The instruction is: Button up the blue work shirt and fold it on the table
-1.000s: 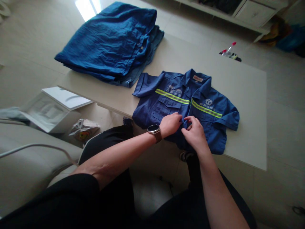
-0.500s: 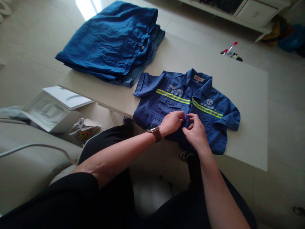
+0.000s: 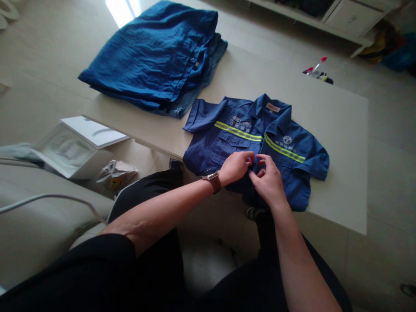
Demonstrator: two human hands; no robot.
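A blue short-sleeved work shirt (image 3: pixel 292 156) with yellow-green reflective stripes lies face up on the low white table (image 3: pixel 338 130), its hem hanging over the near edge. My left hand (image 3: pixel 235 167), with a watch on the wrist, pinches the shirt's front opening near the middle. My right hand (image 3: pixel 268 182) pinches the same opening from the other side, thumb and forefinger closed on the fabric. The two hands almost touch.
A stack of folded blue garments (image 3: pixel 156 56) fills the table's far left corner. Pens (image 3: pixel 316 71) lie on the floor beyond the table. A white box (image 3: pixel 74 147) and a crumpled bag (image 3: pixel 115 175) sit on the floor at left, beside a grey sofa (image 3: pixel 35 216).
Both hands have crept slightly up the shirt's front opening. The view has shifted a little; the shirt and the stack have not moved.
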